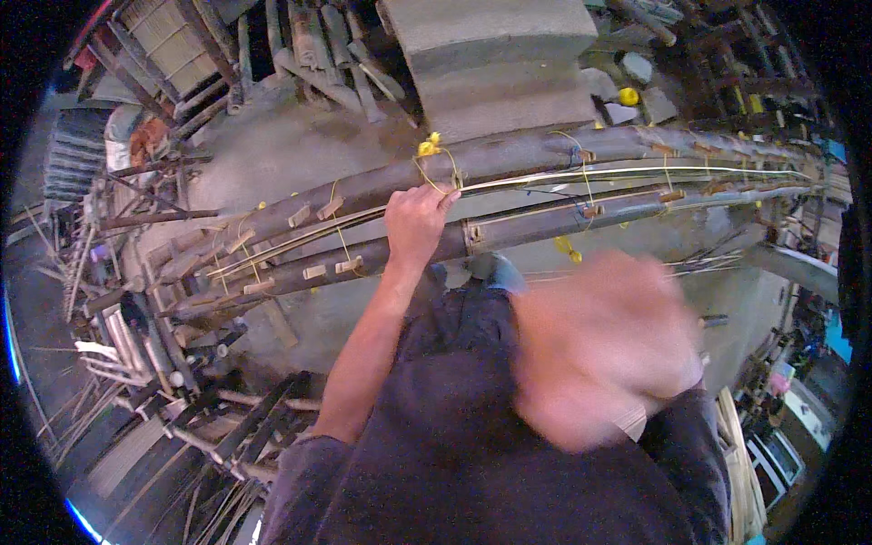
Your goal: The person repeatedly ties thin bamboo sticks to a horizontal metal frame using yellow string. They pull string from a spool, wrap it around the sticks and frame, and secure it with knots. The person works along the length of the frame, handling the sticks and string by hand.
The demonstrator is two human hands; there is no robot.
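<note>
Two long dark poles run left to right, the far pole (pixel 509 156) and the near pole (pixel 381 251). Pale thin strips (pixel 636 173) stretch between them. My left hand (pixel 416 222) is closed on these strips beside the far pole. A yellow cord (pixel 422 174) loops up from its fingers, and a bright yellow knotted bunch (pixel 430 143) sits on that pole just beyond. Close to the camera, on the right, my right hand (pixel 609 336) is smeared by motion. Its fingers cannot be made out, nor anything in them.
Small wooden pegs (pixel 329 210) and taut yellow strings line both poles. Beyond stands a grey concrete block (pixel 500 64) with a yellow ball-like thing (pixel 629 96) to its right. Stacked logs (pixel 313 54) lie at the far left, and wooden frames (pixel 245 427) stand near left.
</note>
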